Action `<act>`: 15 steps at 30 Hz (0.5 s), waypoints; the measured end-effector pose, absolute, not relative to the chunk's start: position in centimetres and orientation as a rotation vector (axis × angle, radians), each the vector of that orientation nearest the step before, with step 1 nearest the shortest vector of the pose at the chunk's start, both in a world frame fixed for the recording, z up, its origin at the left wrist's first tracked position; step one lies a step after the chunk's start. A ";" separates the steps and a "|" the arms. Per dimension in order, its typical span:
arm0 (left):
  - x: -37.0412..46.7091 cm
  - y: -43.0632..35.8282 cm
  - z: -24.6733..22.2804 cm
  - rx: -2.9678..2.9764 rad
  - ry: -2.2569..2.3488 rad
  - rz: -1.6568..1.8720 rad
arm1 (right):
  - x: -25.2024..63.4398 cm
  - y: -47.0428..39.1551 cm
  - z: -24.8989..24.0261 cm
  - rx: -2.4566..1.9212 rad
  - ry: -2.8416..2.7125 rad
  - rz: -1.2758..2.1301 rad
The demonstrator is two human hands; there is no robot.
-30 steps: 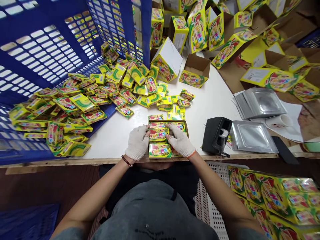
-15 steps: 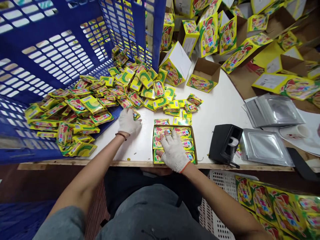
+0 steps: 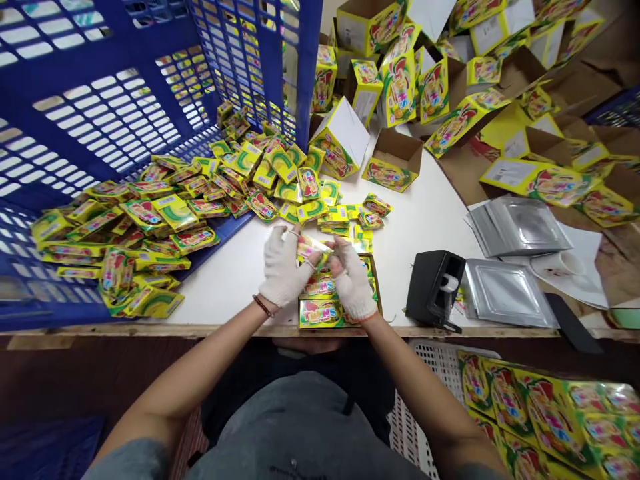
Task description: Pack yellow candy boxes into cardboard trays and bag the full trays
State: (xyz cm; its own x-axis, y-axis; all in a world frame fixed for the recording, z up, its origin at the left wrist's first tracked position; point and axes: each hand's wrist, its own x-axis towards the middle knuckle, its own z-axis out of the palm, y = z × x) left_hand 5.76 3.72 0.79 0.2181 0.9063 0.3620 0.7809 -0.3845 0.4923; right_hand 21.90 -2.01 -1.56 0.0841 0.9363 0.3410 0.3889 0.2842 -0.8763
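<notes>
Both my hands wear white knit gloves. My left hand (image 3: pixel 283 267) and my right hand (image 3: pixel 352 282) meet over a flat cardboard tray (image 3: pixel 376 293) at the table's near edge, both gripping one small yellow candy packet (image 3: pixel 311 247) between them. The tray holds rows of the same packets, one reading "TWINS" (image 3: pixel 320 312) showing at its front. A big heap of loose packets (image 3: pixel 165 213) spills from a tipped blue plastic crate (image 3: pixel 100 100) onto the white table (image 3: pixel 425 213), just left of and beyond my hands.
A black tape dispenser (image 3: pixel 435 288) stands right of the tray, with silver foil trays (image 3: pixel 505 293) beside it. Open yellow cartons (image 3: pixel 393 167) pile up at the back right. Filled packet boxes (image 3: pixel 545 413) sit low at the right on a white crate (image 3: pixel 425 427).
My left hand reached into the loose heap, took a packet and came back over the tray. My right hand lifted off the packed rows and now grips that packet too.
</notes>
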 end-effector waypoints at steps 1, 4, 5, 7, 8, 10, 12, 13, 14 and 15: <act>6.4 3.0 0.6 2.298 1.570 0.899 | 22.1 -1.1 -1.3 -1.292 -1.506 0.694; 7.0 2.0 -0.3 2.306 1.512 0.811 | 23.2 1.4 -1.3 -1.349 -1.618 0.654; 6.8 2.0 -0.7 2.316 1.504 0.768 | 23.7 2.0 -1.5 -1.358 -1.667 0.615; 6.2 2.2 -1.2 2.346 1.510 0.691 | 24.2 2.6 -2.4 -1.365 -1.783 0.530; 5.9 2.4 -1.4 2.362 1.520 0.662 | 24.3 2.7 -2.8 -1.368 -1.844 0.482; 5.3 2.8 -1.5 2.386 1.545 0.632 | 24.0 2.4 -3.4 -1.360 -1.953 0.391; 5.2 3.0 -1.4 2.423 1.544 0.637 | 23.3 1.8 -3.6 -1.351 -2.054 0.322; 5.2 3.0 -1.3 2.458 1.524 0.636 | 23.0 1.4 -3.5 -1.368 -2.103 0.294; 5.3 2.9 -1.2 2.504 1.489 0.623 | 22.8 1.1 -3.4 -1.405 -2.149 0.270; 5.6 2.7 -1.2 2.555 1.450 0.593 | 22.6 0.8 -3.2 -1.457 -2.190 0.252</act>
State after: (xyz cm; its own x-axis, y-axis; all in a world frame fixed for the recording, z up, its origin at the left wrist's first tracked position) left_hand 5.55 2.70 -1.16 0.4562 0.8493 0.2657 0.7923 -0.5236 0.3131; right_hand 22.58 0.85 -3.16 -0.3075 0.9038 0.2978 0.8123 0.4123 -0.4125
